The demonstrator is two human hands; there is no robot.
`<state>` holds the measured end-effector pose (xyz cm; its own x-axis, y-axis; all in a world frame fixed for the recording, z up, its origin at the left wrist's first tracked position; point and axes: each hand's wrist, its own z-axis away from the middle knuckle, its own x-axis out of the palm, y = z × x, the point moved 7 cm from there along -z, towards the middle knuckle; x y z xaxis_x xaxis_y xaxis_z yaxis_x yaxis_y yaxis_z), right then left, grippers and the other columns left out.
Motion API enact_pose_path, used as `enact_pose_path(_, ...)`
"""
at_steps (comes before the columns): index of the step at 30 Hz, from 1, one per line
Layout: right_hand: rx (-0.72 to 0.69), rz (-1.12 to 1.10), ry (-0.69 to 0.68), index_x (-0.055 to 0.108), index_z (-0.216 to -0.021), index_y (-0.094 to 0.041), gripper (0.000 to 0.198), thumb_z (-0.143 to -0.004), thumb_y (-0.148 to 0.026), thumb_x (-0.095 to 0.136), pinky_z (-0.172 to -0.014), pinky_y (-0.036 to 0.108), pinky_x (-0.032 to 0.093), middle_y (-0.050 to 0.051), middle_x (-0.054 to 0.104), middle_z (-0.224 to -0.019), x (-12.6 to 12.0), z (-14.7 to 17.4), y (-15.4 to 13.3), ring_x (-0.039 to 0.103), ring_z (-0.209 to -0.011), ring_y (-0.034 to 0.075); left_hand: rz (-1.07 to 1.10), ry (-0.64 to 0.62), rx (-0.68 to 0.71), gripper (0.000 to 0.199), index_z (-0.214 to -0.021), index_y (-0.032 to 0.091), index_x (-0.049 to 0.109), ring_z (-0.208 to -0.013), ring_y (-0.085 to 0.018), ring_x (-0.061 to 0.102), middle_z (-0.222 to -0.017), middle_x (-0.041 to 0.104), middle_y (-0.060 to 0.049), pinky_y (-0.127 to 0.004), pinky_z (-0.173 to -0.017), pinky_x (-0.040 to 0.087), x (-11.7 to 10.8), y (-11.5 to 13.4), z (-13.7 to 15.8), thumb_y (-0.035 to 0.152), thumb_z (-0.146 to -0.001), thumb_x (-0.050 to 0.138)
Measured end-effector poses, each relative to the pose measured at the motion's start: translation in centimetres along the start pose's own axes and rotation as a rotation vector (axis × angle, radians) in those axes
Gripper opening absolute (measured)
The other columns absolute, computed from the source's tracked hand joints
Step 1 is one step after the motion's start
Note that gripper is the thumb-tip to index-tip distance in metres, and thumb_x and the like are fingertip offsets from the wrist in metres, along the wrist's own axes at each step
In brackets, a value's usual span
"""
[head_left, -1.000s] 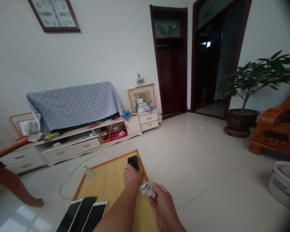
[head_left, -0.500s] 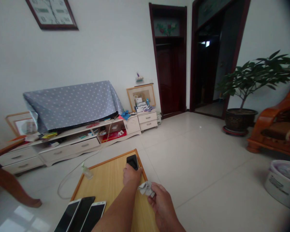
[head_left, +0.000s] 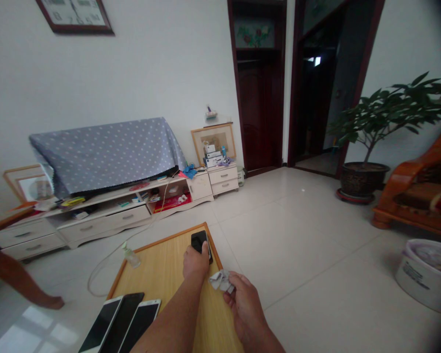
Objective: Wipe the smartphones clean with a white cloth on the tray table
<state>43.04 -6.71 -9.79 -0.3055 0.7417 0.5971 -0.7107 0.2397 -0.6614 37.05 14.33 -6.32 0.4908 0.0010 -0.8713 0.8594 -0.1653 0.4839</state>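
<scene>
My left hand grips a dark smartphone near the far right corner of the wooden table, with the thumb along its right edge. Just to the right, my right hand pinches a crumpled grey-white cloth over the table's right edge. Three more phones lie side by side at the near left: a white-framed phone, a black phone and a smaller white-framed phone. A small clear spray bottle is by the table's left edge.
A low white cabinet with a cloth-covered television runs along the wall. On the right are a potted plant, a wooden armchair and a white bucket. A pale cable trails across the floor.
My left thumb has moved up onto the side of the phone, which I still hold. The cloth stays in my right hand. The camera view has shifted slightly.
</scene>
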Motion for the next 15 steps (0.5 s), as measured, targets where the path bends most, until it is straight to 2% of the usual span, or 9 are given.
enact_pose_path(3, 0.005, -0.005, 0.012, 0.074, -0.097, -0.018, 0.038, -0.065, -0.039, 0.078, -0.060, 0.023, 0.046, 0.006, 0.074, -0.090, -0.2, -0.2, 0.3, 0.064, -0.077, 0.017, 0.027, 0.000, -0.021, 0.059, -0.120, 0.013, 0.058, -0.112, -0.030, 0.066, -0.120, 0.068, -0.021, -0.036, -0.086, 0.050, -0.2, -1.4, -0.8, 0.056, -0.099, 0.023)
enact_pose_path(7, -0.017, -0.009, -0.002, 0.074, -0.097, -0.018, 0.039, -0.066, -0.041, 0.079, -0.061, 0.023, 0.047, 0.006, 0.074, -0.089, -0.1, -0.1, 0.3, 0.064, -0.079, 0.018, 0.066, -0.017, -0.029, 0.055, -0.115, 0.016, 0.062, -0.104, -0.027, 0.070, -0.110, 0.073, -0.017, -0.035, -0.083, 0.051, -0.4, -3.1, -1.1, 0.045, -0.102, 0.017)
enact_pose_path(12, -0.019, 0.032, 0.002, 0.074, -0.096, -0.019, 0.035, -0.068, -0.040, 0.076, -0.060, 0.022, 0.047, 0.006, 0.074, -0.088, 0.2, 0.3, 0.6, 0.063, -0.078, 0.017, 0.125, -0.010, 0.016, 0.049, -0.122, 0.017, 0.059, -0.111, -0.023, 0.068, -0.119, 0.071, -0.015, -0.031, -0.090, 0.049, -0.5, -4.1, -0.4, 0.043, -0.102, 0.023)
enact_pose_path(15, -0.027, 0.041, -0.004, 0.075, -0.094, -0.018, 0.033, -0.068, -0.038, 0.076, -0.059, 0.022, 0.046, 0.005, 0.074, -0.087, 0.3, 0.4, 0.8, 0.063, -0.077, 0.017, 0.161, -0.015, 0.059, 0.054, -0.131, 0.016, 0.053, -0.116, -0.023, 0.066, -0.127, 0.068, -0.015, -0.030, -0.092, 0.049, -0.1, -3.9, 0.3, 0.055, -0.097, 0.037)
